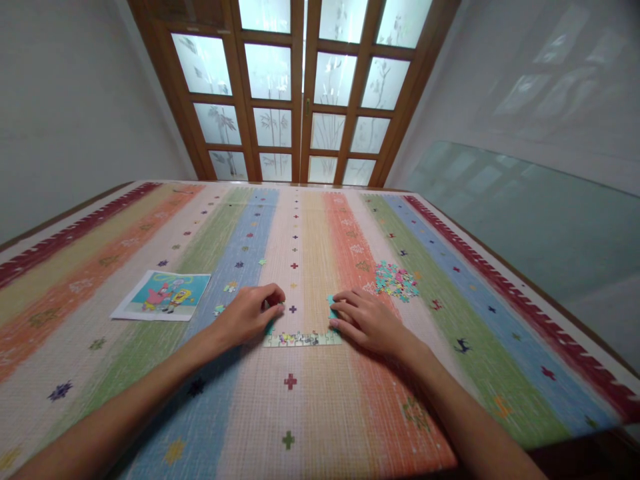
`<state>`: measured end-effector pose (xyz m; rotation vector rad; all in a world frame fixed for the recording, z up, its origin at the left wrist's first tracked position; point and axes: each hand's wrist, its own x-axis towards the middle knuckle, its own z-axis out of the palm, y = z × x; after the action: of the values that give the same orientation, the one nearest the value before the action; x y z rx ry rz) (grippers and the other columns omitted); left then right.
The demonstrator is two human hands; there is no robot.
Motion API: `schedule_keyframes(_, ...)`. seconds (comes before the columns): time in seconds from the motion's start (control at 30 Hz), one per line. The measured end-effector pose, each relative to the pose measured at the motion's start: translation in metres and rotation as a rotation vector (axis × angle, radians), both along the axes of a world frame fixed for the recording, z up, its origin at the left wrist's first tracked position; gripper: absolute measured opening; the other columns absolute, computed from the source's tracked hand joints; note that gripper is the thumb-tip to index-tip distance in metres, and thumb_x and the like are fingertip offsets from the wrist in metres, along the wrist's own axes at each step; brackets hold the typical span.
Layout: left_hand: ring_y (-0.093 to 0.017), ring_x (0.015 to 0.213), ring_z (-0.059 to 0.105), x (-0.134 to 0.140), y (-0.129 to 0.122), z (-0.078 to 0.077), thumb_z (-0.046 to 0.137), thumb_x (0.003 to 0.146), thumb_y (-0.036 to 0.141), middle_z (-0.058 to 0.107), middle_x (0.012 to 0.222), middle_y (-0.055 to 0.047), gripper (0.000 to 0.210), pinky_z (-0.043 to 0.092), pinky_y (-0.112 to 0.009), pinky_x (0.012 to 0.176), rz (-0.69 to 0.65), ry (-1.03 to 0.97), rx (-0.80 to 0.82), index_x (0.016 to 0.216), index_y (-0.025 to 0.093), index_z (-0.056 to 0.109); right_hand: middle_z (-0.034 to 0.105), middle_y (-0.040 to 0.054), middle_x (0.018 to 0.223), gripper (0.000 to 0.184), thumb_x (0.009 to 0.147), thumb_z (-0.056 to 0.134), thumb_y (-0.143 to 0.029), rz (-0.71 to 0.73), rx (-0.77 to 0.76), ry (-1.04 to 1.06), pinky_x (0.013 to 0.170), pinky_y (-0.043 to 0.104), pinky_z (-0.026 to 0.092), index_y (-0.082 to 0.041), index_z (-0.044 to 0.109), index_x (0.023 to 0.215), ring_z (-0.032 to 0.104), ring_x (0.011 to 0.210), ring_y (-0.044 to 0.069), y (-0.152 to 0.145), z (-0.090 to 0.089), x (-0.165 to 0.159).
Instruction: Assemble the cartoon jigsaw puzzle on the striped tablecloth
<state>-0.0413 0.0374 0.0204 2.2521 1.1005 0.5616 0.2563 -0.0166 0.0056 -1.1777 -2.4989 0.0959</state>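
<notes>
A partly assembled jigsaw puzzle (303, 339) lies on the striped cloth in front of me, its bottom row joined and teal pieces rising at both ends. My left hand (253, 312) is at the left end, thumb and index finger pinched; a sliver of green at the fingertips looks like a puzzle piece, mostly hidden. My right hand (367, 320) rests palm down at the right end with fingers stretched out, touching a teal edge piece (331, 304). A few loose pieces (231, 287) lie left of my left hand, with another loose piece (263, 262) farther up.
Beyond my right hand is a pile of loose puzzle pieces (397, 281). To the left lies a printed cartoon picture (165, 295) on paper. A striped, patterned tablecloth (290, 413) covers the table. Wooden doors with frosted panes (270, 73) stand behind it; a glass panel (525, 220) is at right.
</notes>
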Motion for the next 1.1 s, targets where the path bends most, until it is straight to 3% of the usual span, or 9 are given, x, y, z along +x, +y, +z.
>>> schedule_keyframes(0.27,-0.022,0.083,0.062,0.009,0.012,-0.013,0.061,0.093,0.034,0.071,0.090,-0.006,0.013,0.050,-0.038,0.079,-0.081,0.021,0.101,0.092,0.021,0.066,0.072,0.0118,0.111,0.028,0.106,0.052,-0.038,0.003,0.008,-0.004,0.092,0.044,0.050,-0.020,0.073,0.106,0.063,0.100,0.025,0.000,0.001,0.000)
schedule_keyframes(0.43,-0.023,0.087,0.060,0.006,0.018,-0.019,0.061,0.096,0.035,0.067,0.088,-0.005,0.015,0.050,-0.040,0.085,-0.129,0.022,0.180,0.092,0.021,0.065,0.072,0.0117,0.112,0.027,0.106,0.051,-0.037,0.005,0.003,-0.007,0.093,0.043,0.050,-0.019,0.072,0.107,0.063,0.102,0.025,-0.001,0.000,0.001)
schedule_keyframes(0.63,-0.023,0.091,0.058,0.001,0.016,-0.018,0.057,0.098,0.040,0.063,0.090,-0.006,0.022,0.050,-0.041,0.088,-0.100,0.042,0.244,0.093,0.021,0.065,0.071,0.0118,0.113,0.027,0.106,0.051,-0.036,0.008,-0.003,-0.025,0.094,0.044,0.051,-0.020,0.072,0.108,0.063,0.103,0.025,-0.001,0.000,0.000)
schedule_keyframes(0.83,-0.023,0.092,0.057,0.000,0.012,-0.018,0.053,0.097,0.035,0.061,0.098,-0.007,0.029,0.051,-0.042,0.090,-0.095,0.071,0.221,0.116,0.020,0.069,0.071,0.0111,0.114,0.024,0.105,0.053,-0.036,0.001,-0.005,-0.017,0.093,0.044,0.051,-0.021,0.072,0.109,0.063,0.103,0.025,-0.001,0.000,0.000)
schedule_keyframes(1.1,-0.022,0.090,0.058,0.003,0.012,-0.019,0.051,0.097,0.036,0.059,0.098,-0.007,0.031,0.051,-0.040,0.090,-0.110,0.087,0.180,0.116,0.020,0.070,0.071,0.0112,0.114,0.025,0.106,0.052,-0.037,0.008,-0.002,-0.030,0.094,0.043,0.051,-0.020,0.071,0.108,0.063,0.103,0.026,-0.001,0.001,0.001)
